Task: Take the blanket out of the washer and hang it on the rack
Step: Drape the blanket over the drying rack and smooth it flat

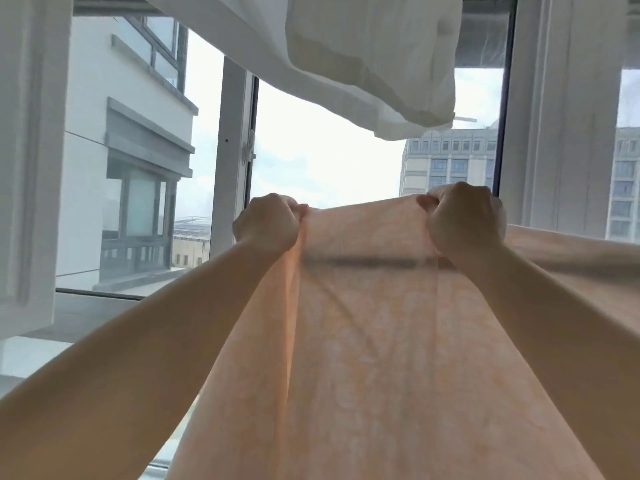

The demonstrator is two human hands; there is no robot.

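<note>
A thin peach-coloured blanket (367, 341) with a faint pale pattern is stretched up in front of me, filling the lower middle and right of the view. My left hand (268, 221) is fisted on its top edge at the left. My right hand (464, 216) grips the same edge further right. Both arms reach up and forward. A dark horizontal bar (363, 262) shows as a shadow through the cloth just below my hands; I cannot tell if the blanket touches it. The washer is out of view.
White fabric (374, 64) hangs overhead across the top of the view. A large window with white frames (232, 161) stands straight ahead, with buildings and bright sky outside. A window sill (86, 313) runs along the lower left.
</note>
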